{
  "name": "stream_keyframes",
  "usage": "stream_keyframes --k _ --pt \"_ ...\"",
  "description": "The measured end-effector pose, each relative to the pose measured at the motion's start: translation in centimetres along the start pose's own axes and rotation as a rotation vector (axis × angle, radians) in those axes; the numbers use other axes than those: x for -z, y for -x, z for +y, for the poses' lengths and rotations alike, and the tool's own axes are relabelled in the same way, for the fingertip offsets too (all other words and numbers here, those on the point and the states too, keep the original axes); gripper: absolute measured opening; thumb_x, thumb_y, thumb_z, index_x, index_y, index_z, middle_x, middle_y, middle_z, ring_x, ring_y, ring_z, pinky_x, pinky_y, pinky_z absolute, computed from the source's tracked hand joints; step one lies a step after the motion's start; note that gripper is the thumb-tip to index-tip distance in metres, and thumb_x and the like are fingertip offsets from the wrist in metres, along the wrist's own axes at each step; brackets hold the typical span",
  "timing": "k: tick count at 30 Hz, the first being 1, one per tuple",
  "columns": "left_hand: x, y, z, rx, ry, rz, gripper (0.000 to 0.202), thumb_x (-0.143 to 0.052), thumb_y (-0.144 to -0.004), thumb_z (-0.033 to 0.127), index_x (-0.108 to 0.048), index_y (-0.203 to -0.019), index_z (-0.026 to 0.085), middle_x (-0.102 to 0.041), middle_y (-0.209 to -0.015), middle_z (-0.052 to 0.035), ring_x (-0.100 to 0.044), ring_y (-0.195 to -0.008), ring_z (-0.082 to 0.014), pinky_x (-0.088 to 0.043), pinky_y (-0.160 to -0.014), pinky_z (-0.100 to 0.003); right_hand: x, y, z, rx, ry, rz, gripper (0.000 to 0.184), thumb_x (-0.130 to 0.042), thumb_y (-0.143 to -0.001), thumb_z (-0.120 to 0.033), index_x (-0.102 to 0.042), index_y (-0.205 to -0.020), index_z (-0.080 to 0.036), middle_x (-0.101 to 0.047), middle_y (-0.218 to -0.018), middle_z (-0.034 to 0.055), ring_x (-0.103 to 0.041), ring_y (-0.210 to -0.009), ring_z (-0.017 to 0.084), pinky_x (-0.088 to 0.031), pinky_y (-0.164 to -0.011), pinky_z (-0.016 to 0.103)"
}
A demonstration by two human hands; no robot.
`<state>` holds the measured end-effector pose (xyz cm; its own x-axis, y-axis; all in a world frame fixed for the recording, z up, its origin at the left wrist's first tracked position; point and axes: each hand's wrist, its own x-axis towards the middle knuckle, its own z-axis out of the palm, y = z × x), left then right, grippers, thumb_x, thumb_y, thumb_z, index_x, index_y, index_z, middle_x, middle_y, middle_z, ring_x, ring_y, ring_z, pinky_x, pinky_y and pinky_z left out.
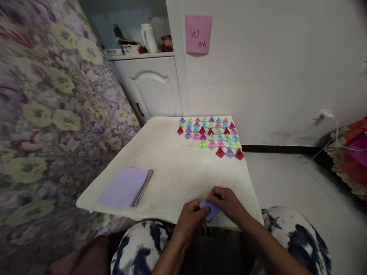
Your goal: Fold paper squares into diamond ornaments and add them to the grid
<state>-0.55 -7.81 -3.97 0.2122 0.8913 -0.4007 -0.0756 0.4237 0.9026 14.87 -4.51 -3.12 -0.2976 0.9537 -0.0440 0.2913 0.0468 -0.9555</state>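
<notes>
A small folded piece of purple paper [211, 214] is held between both hands, just above the table's near edge. My left hand [192, 214] grips its left side, thumb pressed on top. My right hand [225, 200] pinches its upper right edge. On the table's left lies a stack of square coloured paper [124, 187], a purple sheet uppermost. At the far right of the table, several small folded paper pieces [210, 131] in red, pink, green, blue, purple and yellow sit in rows.
The cream-covered table [172, 160] stands against a white wall and cabinet [151, 84]. A floral curtain [63, 114] hangs along the left. A pink note [198, 34] is stuck to the wall. A white charger [327, 114] with a cable is plugged in at the right.
</notes>
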Motion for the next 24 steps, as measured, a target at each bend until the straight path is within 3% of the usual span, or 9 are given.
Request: stream_keyframes --k 8,14,19,24 --pt "0.0 0.4 0.2 -0.02 -0.011 0.024 0.025 -0.07 -0.064 0.034 -0.066 -0.067 0.01 -0.059 -0.051 0.0003 -0.048 -0.043 -0.0089 -0.036 -0.044 -0.02 -0.1 0.3 -0.2 0.022 -0.009 -0.017 0.017 -0.06 -0.075 -0.028 -0.061 -0.064 -0.015 -0.054 -0.056 -0.0031 -0.047 -0.054 0.011 -0.034 -0.051 0.02" --pt "0.1 0.1 0.3 -0.071 0.05 0.139 0.023 -0.07 -0.066 0.034 -0.065 -0.063 0.011 -0.057 -0.05 0.0016 -0.046 -0.045 -0.008 -0.035 -0.046 -0.019 0.3 0.6 -0.5 0.038 -0.057 0.01 0.018 -0.054 -0.081 -0.031 -0.063 -0.081 -0.016 -0.063 -0.072 0.0015 -0.056 -0.066 0.014 -0.043 -0.06 0.023" --pt "0.4 0.2 0.3 -0.099 0.176 0.232 0.022 -0.067 -0.069 0.034 -0.066 -0.071 0.012 -0.059 -0.055 0.0005 -0.047 -0.049 -0.008 -0.034 -0.047 -0.018 -0.6 1.8 -0.4 0.052 -0.042 0.061 0.027 -0.048 -0.08 -0.018 -0.054 -0.106 -0.021 -0.062 -0.086 0.0009 -0.053 -0.049 0.008 -0.044 -0.05 0.022" --pt "0.4 0.5 0.3 -0.101 0.288 0.24 0.02 -0.066 -0.07 0.033 -0.064 -0.073 0.013 -0.057 -0.059 0.001 -0.047 -0.05 -0.0074 -0.034 -0.047 -0.017 -1.9 2.5 -0.5 0.195 -0.025 0.006 0.031 -0.047 -0.079 -0.011 -0.055 -0.107 -0.023 -0.057 -0.074 -0.0019 -0.058 -0.056 0.011 -0.048 -0.057 0.023"
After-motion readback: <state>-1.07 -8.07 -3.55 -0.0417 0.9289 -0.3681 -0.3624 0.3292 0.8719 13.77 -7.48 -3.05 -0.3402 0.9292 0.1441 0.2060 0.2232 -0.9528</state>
